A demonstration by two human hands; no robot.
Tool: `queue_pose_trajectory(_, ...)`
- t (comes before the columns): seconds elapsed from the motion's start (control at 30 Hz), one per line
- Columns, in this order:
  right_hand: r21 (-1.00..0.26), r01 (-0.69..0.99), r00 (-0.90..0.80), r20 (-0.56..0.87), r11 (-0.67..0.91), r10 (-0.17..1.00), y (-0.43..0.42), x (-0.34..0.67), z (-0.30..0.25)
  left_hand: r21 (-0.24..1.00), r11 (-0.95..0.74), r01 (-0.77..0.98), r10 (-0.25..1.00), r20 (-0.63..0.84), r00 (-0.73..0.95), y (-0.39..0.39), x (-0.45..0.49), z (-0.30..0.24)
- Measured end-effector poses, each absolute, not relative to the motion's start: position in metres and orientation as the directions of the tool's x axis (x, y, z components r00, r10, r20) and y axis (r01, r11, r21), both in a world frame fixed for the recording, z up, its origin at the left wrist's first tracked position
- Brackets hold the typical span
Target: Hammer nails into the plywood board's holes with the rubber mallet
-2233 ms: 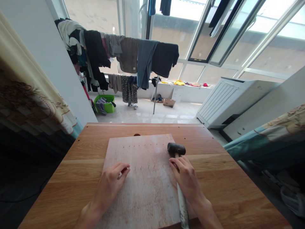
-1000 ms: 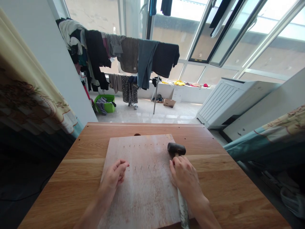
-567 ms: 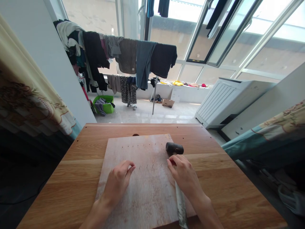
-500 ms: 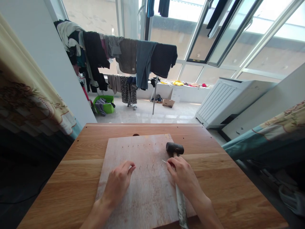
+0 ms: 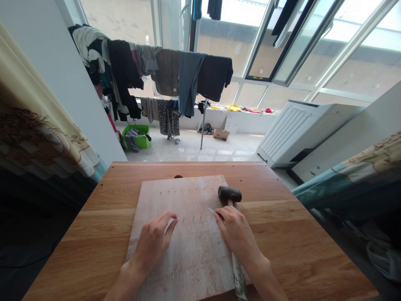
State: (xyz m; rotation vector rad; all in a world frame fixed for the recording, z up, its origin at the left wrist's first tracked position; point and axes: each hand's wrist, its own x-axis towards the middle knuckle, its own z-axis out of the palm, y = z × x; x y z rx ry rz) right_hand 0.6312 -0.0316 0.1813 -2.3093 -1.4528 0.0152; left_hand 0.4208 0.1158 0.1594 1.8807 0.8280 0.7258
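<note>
A thin nail [image 5: 211,210] is pinched between thumb and forefinger of my right hand [image 5: 234,225], its tip pointing left over the board. My left hand [image 5: 155,234] hovers above the left part of the whitish wooden board [image 5: 184,259], thumb and forefinger brought together; whatever is between them is too small to make out. Just right of those fingertips, several thin nails [image 5: 193,218] sit in a row on the board. A mallet with a black head [image 5: 229,194] lies along the board's right side, its worn handle [image 5: 238,276] partly under my right hand and wrist.
A row of small dark holes [image 5: 181,190] runs across the board's far part. Beneath is a wooden table [image 5: 291,251]. Beyond it stand a rack of hanging clothes [image 5: 191,79], a green basket [image 5: 142,142] and a white cabinet-like unit [image 5: 282,133]. Curtains [image 5: 354,175] hang on both sides.
My right hand has moved slightly left with the nail. My left hand stays in nearly the same place. The mallet and board have not visibly moved.
</note>
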Motion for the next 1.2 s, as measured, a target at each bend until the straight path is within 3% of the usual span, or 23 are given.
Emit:
queue_pose_trajectory(0.2,-0.357,0.864,0.444,0.205,-0.356,0.872,-0.029,0.629,0.184,0.832,-0.437,0.341,0.8,0.186,0.57,0.113,0.424,0.157)
queue_pose_trajectory(0.53,-0.403,0.88,0.362,0.223,-0.252,0.905,-0.028,0.632,0.184,0.919,-0.248,0.306,0.884,0.085,0.46,0.105,0.431,0.16)
queue_pose_trajectory(0.7,-0.476,0.866,0.309,0.268,-0.154,0.912,-0.032,0.642,0.179,0.906,-0.259,0.336,0.904,0.105,0.414,0.1,0.431,0.156)
queue_pose_trajectory(0.9,-0.575,0.812,0.381,0.389,-0.102,0.839,-0.026,0.661,0.214,0.943,-0.213,0.254,0.9,0.088,0.427,0.098,0.433,0.166)
queue_pose_trajectory(1.03,-0.626,0.774,0.415,0.387,-0.095,0.824,-0.019,0.659,0.233,0.997,-0.068,0.042,0.91,0.045,0.411,0.104,0.442,0.201)
queue_pose_trajectory(1.1,-0.652,0.754,0.402,0.371,-0.073,0.837,-0.019,0.648,0.232,0.985,0.122,-0.124,0.886,-0.052,0.46,0.108,0.446,0.214)
queue_pose_trajectory(1.2,-0.694,0.718,0.427,0.378,-0.054,0.822,-0.024,0.626,0.223,0.743,0.553,-0.377,0.766,-0.275,0.581,0.109,0.447,0.217)
